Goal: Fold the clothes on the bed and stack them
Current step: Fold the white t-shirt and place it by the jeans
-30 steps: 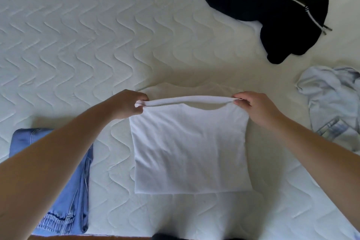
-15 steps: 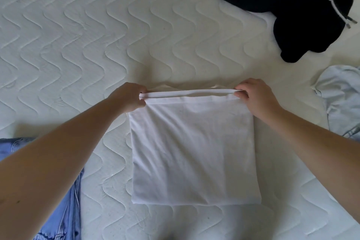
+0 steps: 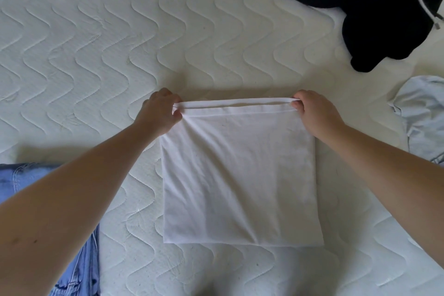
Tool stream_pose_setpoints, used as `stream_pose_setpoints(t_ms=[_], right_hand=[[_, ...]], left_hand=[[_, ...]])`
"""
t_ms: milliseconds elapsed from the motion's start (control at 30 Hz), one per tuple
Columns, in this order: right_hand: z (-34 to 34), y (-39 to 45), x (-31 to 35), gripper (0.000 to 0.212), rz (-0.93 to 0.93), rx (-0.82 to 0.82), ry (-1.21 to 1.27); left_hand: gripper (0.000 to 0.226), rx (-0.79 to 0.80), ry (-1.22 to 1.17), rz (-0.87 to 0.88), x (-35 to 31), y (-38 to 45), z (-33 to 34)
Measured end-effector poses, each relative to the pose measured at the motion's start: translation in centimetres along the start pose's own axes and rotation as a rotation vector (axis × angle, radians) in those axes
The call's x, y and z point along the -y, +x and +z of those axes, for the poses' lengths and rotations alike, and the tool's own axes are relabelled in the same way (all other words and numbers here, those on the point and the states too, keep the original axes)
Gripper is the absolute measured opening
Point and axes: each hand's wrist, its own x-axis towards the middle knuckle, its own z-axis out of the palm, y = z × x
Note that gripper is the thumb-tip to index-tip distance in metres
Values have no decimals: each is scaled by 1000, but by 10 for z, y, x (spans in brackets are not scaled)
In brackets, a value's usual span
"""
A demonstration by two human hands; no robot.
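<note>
A white garment (image 3: 240, 175) lies folded into a near square on the quilted mattress (image 3: 96, 55) in front of me. My left hand (image 3: 158, 110) pinches its far left corner. My right hand (image 3: 314, 110) pinches its far right corner. Between them the far edge is stretched taut, its layers held a little above the mattress. A black garment with white drawstrings (image 3: 360, 7) lies crumpled at the far right. A pale blue garment (image 3: 425, 115) lies unfolded at the right edge. Folded blue jeans (image 3: 79, 271) lie at the near left, partly hidden by my left forearm.
The white mattress with its wavy stitching stretches out to the far left and the middle back. The black garment and the pale blue garment take up the right side.
Both hands carried the garment's held edge away from me and lowered it over the far part, which is now covered. The view shifted, so the jeans sit lower left.
</note>
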Motion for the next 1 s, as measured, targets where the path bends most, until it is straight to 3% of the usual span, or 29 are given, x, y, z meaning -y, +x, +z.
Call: stream_pose_setpoints(t_ms=[133, 267, 367, 467, 567, 700, 1000], right_hand=[[1, -1, 0, 22, 53, -46, 36], [0, 4, 0, 32, 52, 32, 66], [-9, 14, -2, 55, 64, 176, 38], [-13, 25, -5, 50, 16, 282, -114], [-13, 26, -4, 40, -28, 298, -108], [-22, 7, -5, 33, -55, 185, 13], [-95, -50, 11, 25, -118, 129, 106]], left_hand=[[21, -93, -76, 37, -1, 0, -5], [23, -83, -74, 17, 5, 5, 1], [43, 30, -114, -90, 14, 16, 1], [68, 242, -84, -141, 19, 29, -11], [50, 365, 62, -51, 16, 35, -19], [23, 374, 32, 12, 5, 26, -28], [15, 326, 11, 141, -24, -42, -100]])
